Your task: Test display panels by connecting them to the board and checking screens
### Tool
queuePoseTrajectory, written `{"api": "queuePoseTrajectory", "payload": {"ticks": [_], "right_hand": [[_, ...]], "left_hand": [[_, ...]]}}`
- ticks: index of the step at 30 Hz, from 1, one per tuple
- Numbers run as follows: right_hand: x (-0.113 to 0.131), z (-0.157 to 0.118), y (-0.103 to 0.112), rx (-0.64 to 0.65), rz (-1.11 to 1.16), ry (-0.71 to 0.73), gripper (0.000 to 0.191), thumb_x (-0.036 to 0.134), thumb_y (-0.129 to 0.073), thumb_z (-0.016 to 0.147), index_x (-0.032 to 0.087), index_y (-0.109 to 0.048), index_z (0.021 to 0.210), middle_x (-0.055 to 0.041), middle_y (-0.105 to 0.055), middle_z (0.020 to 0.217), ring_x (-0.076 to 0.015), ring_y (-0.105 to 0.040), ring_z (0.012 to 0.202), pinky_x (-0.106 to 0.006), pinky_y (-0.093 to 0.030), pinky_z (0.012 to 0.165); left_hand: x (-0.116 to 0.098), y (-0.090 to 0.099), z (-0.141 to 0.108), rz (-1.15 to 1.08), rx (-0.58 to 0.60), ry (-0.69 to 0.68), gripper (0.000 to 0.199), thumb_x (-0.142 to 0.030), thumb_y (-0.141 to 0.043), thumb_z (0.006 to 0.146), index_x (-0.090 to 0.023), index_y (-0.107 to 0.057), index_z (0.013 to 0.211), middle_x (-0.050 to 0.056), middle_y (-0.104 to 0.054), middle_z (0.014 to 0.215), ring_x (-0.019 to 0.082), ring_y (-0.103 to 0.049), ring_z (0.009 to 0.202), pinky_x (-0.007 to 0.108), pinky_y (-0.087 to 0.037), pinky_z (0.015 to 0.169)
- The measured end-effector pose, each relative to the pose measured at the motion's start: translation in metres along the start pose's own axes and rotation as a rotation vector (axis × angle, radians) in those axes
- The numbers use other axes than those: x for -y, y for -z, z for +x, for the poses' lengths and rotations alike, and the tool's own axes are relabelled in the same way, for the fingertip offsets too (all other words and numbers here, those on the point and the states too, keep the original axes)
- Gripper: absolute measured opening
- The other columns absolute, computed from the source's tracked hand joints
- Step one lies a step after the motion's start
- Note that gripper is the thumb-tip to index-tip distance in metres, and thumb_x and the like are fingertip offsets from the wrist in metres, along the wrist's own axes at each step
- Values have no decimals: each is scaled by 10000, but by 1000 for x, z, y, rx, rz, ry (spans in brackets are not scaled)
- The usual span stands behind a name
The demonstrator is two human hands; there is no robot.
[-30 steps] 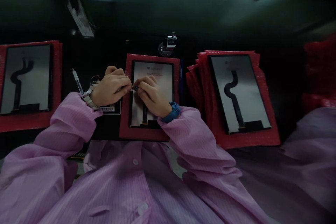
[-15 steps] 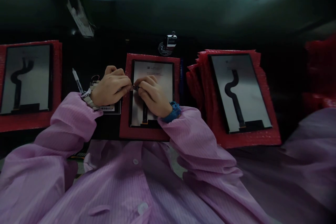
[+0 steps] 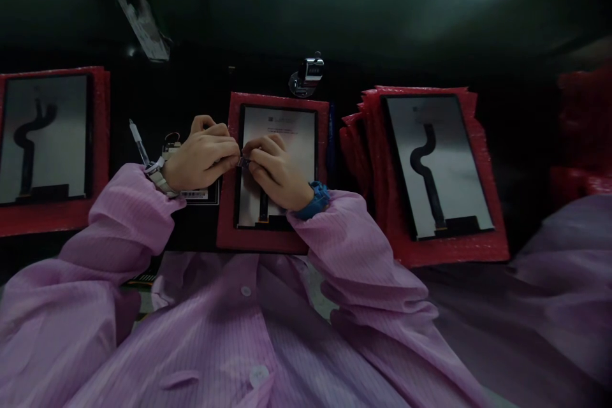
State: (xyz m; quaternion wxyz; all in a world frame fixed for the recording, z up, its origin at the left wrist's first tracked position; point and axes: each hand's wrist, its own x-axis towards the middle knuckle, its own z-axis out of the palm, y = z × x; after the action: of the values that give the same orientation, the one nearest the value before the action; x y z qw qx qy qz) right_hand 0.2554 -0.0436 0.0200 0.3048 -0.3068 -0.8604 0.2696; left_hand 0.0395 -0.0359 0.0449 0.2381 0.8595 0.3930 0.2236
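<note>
Display panel (image 3: pixel 303 137) face-up on red pad (image 3: pixel 272 241), on desk (image 3: pixel 194 229). My right hand (image 3: pixel 282 175): fingers pinching dark free end of flex cable (image 3: pixel 263 205) above panel. My left hand (image 3: pixel 199 156): fingers closed together beside that end; cannot tell whether they grip it. Tally counter (image 3: pixel 312 71) beyond pad.

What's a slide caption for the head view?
Left hand and right hand meet over the middle panel, pinching its dark ribbon cable.
</note>
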Motion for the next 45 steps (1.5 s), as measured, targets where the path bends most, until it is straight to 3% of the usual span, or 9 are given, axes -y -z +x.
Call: {"api": "queuePoseTrajectory", "payload": {"ticks": [9,15,21,27,33,45], "right_hand": [[-1,-1,-2,-2,-12,20,225,229,-372,1024,201,-539,876,-90,-623,1085,-233,-483,1035,-438,-428,970],[-1,-1,0,102,-9,-44,259,261,-341,1041,203,-550,899,-100,-610,1159,-254,-462,1102,-475,-406,1002],[-1,-1,-4,125,29,-45,277,286,-325,1062,211,-554,925,-92,-612,1158,-247,-474,1091,-467,-414,990],[-5,-1,-11,120,44,11,270,294,-335,1063,213,-563,945,-91,-620,1179,-259,-471,1119,-503,-446,984],[-5,0,-11,96,65,29,268,310,-338,1070,219,-565,961,-90,-619,1194,-254,-483,1125,-508,-468,997],[-6,1,-16,104,28,40,282,327,-337,1065,226,-576,956,-92,-630,1169,-260,-514,1105,-513,-499,968]], "left_hand": [[1,1,0,60,25,-79,279,-329,-453,958,-223,-612,754,13,-651,738,227,-597,819,516,-361,978],[3,2,-2,171,54,-147,325,-304,-390,1011,-189,-603,794,42,-672,760,221,-594,820,491,-366,957],[2,1,-10,250,2,-199,339,-319,-390,1043,-178,-612,830,38,-684,792,202,-592,830,448,-317,937],[1,2,-16,244,-5,-168,375,-369,-423,1056,-182,-644,818,19,-697,789,182,-587,848,417,-294,956],[-4,3,-20,207,-82,-86,321,-409,-503,1027,-206,-718,905,47,-714,965,189,-587,933,409,-306,973],[-5,-5,-21,228,-82,-19,174,-315,-571,928,-209,-685,851,36,-698,940,182,-598,917,418,-326,989]]}}
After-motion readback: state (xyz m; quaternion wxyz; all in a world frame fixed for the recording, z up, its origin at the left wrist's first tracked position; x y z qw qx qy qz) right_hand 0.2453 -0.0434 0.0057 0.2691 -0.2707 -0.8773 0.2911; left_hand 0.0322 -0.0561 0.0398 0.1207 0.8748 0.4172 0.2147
